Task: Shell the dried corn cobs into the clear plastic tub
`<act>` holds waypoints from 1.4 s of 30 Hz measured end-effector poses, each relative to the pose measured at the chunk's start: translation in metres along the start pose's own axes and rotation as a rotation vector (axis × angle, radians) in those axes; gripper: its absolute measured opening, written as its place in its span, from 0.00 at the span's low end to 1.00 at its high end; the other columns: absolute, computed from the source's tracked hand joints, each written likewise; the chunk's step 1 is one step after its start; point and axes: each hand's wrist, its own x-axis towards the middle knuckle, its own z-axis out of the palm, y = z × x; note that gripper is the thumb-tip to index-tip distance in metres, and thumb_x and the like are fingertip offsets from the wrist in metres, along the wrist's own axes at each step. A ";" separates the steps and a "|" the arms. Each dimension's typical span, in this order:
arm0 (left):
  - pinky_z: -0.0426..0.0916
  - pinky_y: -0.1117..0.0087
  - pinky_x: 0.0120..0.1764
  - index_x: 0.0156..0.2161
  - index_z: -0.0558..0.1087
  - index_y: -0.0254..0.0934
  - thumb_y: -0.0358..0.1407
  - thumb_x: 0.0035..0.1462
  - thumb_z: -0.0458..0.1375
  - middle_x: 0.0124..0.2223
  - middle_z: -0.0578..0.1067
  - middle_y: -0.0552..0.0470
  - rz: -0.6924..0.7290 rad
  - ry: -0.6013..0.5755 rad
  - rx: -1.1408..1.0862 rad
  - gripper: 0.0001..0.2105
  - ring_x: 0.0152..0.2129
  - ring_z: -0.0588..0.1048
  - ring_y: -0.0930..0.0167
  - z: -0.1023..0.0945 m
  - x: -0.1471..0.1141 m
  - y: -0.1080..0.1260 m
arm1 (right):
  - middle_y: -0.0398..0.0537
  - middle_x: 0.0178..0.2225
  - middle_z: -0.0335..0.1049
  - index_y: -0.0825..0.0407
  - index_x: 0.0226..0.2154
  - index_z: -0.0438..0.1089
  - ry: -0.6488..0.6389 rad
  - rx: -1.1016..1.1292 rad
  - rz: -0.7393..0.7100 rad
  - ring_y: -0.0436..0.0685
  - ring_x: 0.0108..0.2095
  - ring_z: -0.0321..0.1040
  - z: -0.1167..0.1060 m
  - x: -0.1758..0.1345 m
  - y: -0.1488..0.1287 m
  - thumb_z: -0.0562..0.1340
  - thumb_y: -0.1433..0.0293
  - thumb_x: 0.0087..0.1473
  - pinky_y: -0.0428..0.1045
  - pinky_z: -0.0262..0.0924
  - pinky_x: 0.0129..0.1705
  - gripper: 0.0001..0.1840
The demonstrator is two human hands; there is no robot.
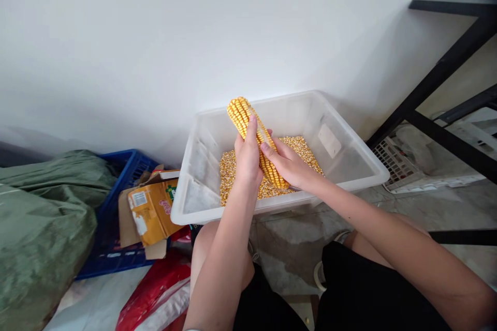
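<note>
A yellow corn cob (241, 113) is tilted over the clear plastic tub (349, 184), its upper end leaning left. Along its upper right side runs a paler strip where the rows of kernels are broken. My left hand (247, 158) is wrapped round the middle of the cob, thumb pointing up along it. Lower down, my right hand (286, 163) grips the cob from the right, its thumb lying across the kernels. Loose corn kernels (298, 149) cover the tub's floor below both hands. Fingers behind the cob are partly hidden.
A white wall (194, 31) rises behind the tub. To the left are a blue crate (104, 261), torn cardboard (155, 212), a green sack (42, 238) and a red bag (149, 289). A black metal frame (442, 72) and a white basket (396, 165) stand at the right.
</note>
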 end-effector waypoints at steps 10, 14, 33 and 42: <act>0.70 0.69 0.40 0.41 0.70 0.37 0.47 0.50 0.67 0.38 0.73 0.48 0.027 -0.238 0.039 0.19 0.37 0.74 0.68 0.006 -0.009 0.004 | 0.52 0.43 0.73 0.48 0.50 0.66 0.135 0.008 -0.033 0.58 0.41 0.70 -0.005 0.008 -0.001 0.49 0.48 0.64 0.52 0.68 0.41 0.25; 0.69 0.71 0.35 0.35 0.67 0.37 0.42 0.46 0.69 0.33 0.70 0.52 0.032 -0.268 0.035 0.17 0.29 0.71 0.73 0.006 -0.013 0.003 | 0.52 0.43 0.73 0.48 0.54 0.66 0.157 -0.076 -0.095 0.58 0.43 0.70 -0.006 0.010 -0.002 0.45 0.52 0.67 0.53 0.67 0.44 0.26; 0.70 0.67 0.35 0.36 0.69 0.36 0.45 0.49 0.66 0.32 0.72 0.50 -0.002 -0.116 0.000 0.16 0.32 0.75 0.68 0.003 -0.009 0.002 | 0.48 0.36 0.75 0.48 0.39 0.73 0.197 -0.110 -0.065 0.58 0.41 0.70 -0.007 0.015 -0.010 0.45 0.56 0.67 0.50 0.64 0.41 0.24; 0.68 0.70 0.33 0.43 0.69 0.38 0.49 0.50 0.65 0.34 0.72 0.50 0.047 -0.036 0.021 0.21 0.33 0.74 0.69 -0.001 -0.003 0.000 | 0.51 0.43 0.73 0.49 0.46 0.74 0.156 -0.195 -0.169 0.58 0.42 0.71 -0.034 0.009 -0.016 0.67 0.58 0.52 0.53 0.69 0.41 0.20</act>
